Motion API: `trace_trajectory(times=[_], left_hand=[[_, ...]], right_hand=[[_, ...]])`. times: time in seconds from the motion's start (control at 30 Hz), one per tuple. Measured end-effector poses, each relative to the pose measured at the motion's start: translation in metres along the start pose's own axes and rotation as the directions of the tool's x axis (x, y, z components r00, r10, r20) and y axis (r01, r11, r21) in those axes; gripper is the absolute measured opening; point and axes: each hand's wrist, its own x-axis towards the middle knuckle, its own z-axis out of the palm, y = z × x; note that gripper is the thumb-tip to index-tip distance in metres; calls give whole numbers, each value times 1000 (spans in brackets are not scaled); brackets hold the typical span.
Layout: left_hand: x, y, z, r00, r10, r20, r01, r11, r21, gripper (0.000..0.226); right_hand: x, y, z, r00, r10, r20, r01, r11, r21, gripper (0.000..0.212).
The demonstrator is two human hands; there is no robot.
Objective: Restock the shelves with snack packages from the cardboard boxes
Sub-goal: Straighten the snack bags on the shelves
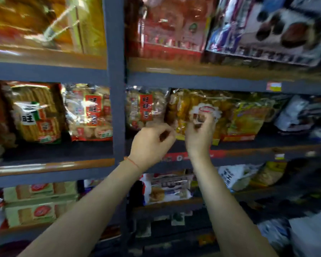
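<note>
I see the right hand (199, 133) pinching the lower edge of a yellow snack bag (196, 110) on the middle shelf (248, 143). Just beside it, the left hand (152, 143) appears curled at the bag's corner; contact unclear.

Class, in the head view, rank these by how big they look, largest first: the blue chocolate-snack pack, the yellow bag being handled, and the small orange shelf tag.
1. Blue pack, though nearer the camera and cropped.
2. Yellow bag, partly hidden.
3. Orange tag.

Both arms raised, left hand (152, 143) and right hand (200, 134) curled.
</note>
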Motion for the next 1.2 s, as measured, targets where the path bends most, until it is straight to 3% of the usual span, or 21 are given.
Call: trace_trajectory(times=[0.07, 0.17, 0.37, 0.47, 0.6, 0.83, 1.03, 1.13, 1.2], left_hand=[[26, -4, 40, 976, -211, 54, 213, 976, -38, 29], [62, -4, 86, 881, -463, 98, 472, 870, -142, 56], [93, -12, 147, 763, -644, -49, 602, 737, -308, 99], [87, -13, 154, 740, -643, -197, 583, 759, -289, 88], [84, -11, 154, 701, -648, -297, 610, 761, -221, 94], [103, -10, 150, 700, -668, -254, 634, 744, -210, 93], [91, -9, 146, 693, -648, -315, 614, 760, -212, 101], [93, -5, 154, 729, -544, -416, 578, 814, -53, 115], [95, -2, 155, 815, -320, -484, 463, 861, 209, 109]], right_hand=[[27, 31, -25, 998, 61, -9, -62, 990, -130, 52], [61, 70, -55, 995, 95, 17, -87, 961, -261, 68], [87, 116, -71, 923, -35, 383, 124, 970, -208, 82], [97, 124, -73, 873, -96, 478, 193, 968, -159, 82], [113, 130, -71, 821, -162, 547, 270, 955, -123, 82], [132, 131, -61, 756, -197, 625, 361, 921, -147, 89], [128, 133, -65, 800, -232, 554, 361, 922, -136, 75], [126, 128, -57, 836, -226, 499, 355, 918, -178, 82], [125, 123, -51, 859, -209, 467, 341, 915, -217, 88]])
